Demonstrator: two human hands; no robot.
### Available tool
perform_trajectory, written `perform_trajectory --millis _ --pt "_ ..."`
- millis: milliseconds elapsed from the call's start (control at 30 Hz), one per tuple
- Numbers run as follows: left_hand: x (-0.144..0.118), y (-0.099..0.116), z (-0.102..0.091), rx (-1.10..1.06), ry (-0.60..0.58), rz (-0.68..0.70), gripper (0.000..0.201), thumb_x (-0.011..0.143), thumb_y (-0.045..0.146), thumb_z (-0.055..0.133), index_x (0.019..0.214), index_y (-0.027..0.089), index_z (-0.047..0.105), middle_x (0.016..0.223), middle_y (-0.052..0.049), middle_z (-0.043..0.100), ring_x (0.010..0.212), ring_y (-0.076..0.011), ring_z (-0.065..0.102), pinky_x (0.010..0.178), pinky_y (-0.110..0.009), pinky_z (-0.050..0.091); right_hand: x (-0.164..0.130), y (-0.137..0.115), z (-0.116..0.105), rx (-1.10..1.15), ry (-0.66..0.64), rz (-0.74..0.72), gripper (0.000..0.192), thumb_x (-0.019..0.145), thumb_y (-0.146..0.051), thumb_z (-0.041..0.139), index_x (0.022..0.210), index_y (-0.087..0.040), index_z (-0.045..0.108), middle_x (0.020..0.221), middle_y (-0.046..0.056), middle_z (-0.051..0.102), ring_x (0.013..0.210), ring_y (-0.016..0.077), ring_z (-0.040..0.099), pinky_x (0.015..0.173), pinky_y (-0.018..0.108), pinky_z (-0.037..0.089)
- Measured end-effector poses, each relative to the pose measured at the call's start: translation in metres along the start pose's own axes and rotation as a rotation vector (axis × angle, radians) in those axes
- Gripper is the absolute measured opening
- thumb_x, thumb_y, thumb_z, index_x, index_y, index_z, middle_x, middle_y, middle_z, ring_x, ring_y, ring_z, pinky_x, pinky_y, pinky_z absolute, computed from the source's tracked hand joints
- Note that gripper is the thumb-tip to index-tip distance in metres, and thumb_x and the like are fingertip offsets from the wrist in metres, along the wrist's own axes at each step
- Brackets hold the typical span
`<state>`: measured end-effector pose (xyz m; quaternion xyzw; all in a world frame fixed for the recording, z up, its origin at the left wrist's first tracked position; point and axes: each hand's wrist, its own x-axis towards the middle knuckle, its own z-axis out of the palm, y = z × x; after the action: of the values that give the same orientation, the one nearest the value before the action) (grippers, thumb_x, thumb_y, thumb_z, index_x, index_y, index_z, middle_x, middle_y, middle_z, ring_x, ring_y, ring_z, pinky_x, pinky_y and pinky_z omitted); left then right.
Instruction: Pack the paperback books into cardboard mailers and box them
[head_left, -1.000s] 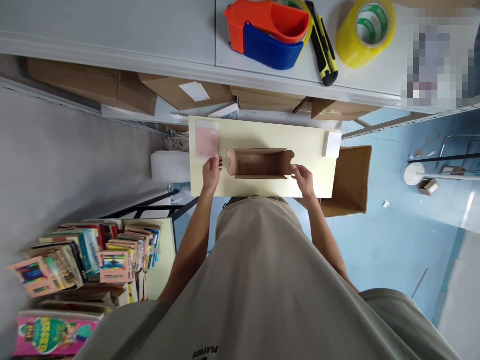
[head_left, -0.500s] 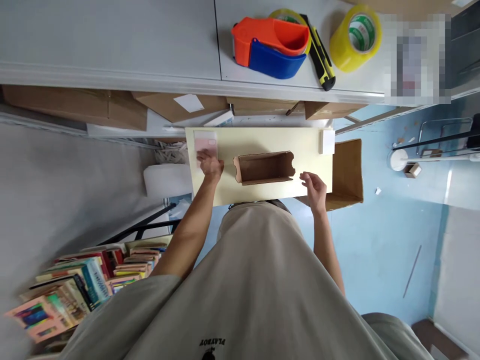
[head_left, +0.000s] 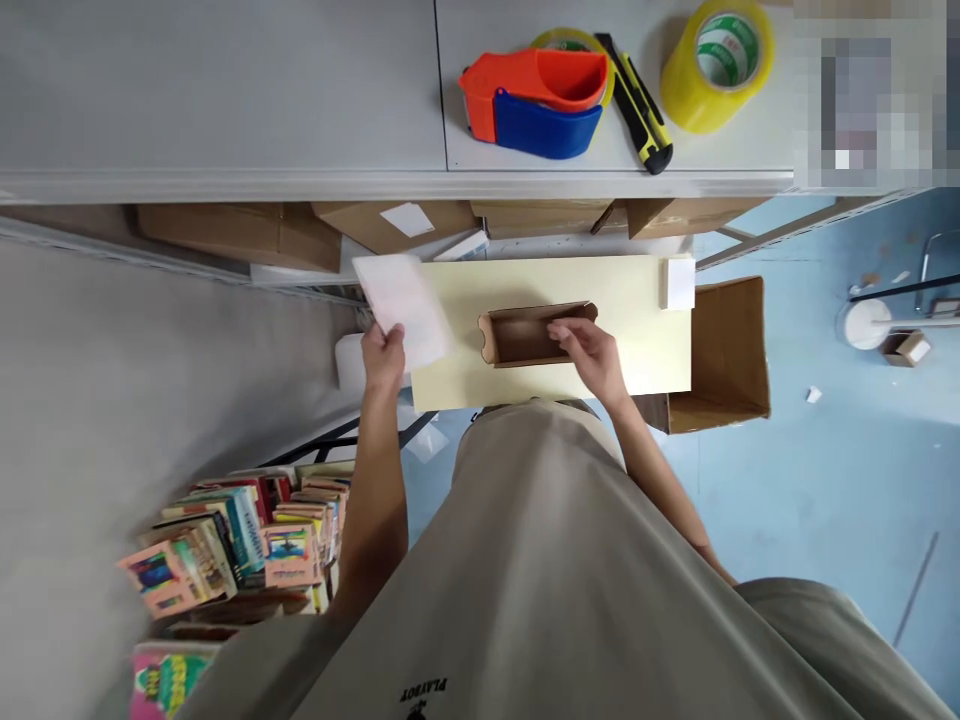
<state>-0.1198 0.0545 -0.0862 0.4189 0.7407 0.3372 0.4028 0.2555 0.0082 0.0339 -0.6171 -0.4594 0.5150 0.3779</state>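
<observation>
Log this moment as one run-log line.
left hand: holds white sheet lifted | right hand: on open cardboard box | box on cream board | tape dispenser on shelf
</observation>
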Motion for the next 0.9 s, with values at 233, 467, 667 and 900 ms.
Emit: perform_trajectory --millis 233,467,667,900 --pt "-0.118 0.097 0.038 -0.231 -0.059 0.102 0.053 0.104 0.068 0.074 0.133 0.023 0.077 0.131 -0.01 0.084 0.125 -0.0355 0.081 0.11 -0.048 0.069 0.006 -0.025 0.046 -0.186 -0.22 -0.118 0.079 0.104 -0.086 0.068 0.159 -0.03 0.07 0.147 0.01 0.082 0.13 0.0343 0.082 0.114 0.049 0.068" --pt "-0.162 0.135 0.11 -0.291 -0.161 0.094 0.06 0.11 0.073 0.067 0.145 0.025 0.072 0.138 -0.013 0.083 0.133 -0.0383 0.079 0.109 -0.051 0.07 0.008 -0.007 0.006 -0.186 -0.148 -0.106 0.079 0.111 -0.082 0.058 0.167 -0.027 0.066 0.135 0.008 0.085 0.124 0.0326 0.081 0.111 0.048 0.069" --pt "-0.152 0.179 0.091 0.04 0.05 0.373 0.069 0.108 0.062 0.078 0.167 0.031 0.06 0.179 -0.013 0.055 0.172 -0.0416 0.049 0.138 -0.058 0.051 0.03 -0.004 -0.053 -0.281 -0.199 -0.204 0.059 0.116 -0.071 0.057 0.153 -0.032 0.082 0.123 0.002 0.087 0.121 0.0302 0.082 0.107 0.041 0.068" --pt "-0.1 0.192 0.084 0.29 -0.329 0.508 0.024 0.108 0.033 0.074 0.128 0.03 0.085 0.133 -0.004 0.083 0.142 -0.0415 0.072 0.135 -0.068 0.047 0.078 -0.007 -0.056 -0.603 -0.389 -0.483 0.038 0.121 -0.044 0.057 0.144 -0.034 0.086 0.133 -0.001 0.088 0.122 0.0263 0.083 0.107 0.036 0.063"
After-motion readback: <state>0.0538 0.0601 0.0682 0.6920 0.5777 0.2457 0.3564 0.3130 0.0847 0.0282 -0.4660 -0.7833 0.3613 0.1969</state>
